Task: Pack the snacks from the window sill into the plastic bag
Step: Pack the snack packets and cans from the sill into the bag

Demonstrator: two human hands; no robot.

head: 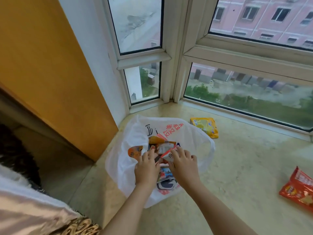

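Note:
A white plastic bag (191, 134) with red and black print lies open on the stone window sill (237, 163). Several snack packets (162, 146) show inside it. Both my hands are in the bag's mouth. My left hand (146, 168) rests on the packets with its fingers spread. My right hand (183, 163) holds a small red and white packet (168, 156) at the bag's opening. A yellow snack packet (205, 126) lies on the sill behind the bag. A red snack packet (299, 189) lies at the far right.
White window frames (176, 53) meet at the corner behind the bag. An orange wall panel (50, 65) stands at the left. A patterned cloth (33, 207) fills the lower left corner, beside a lower ledge.

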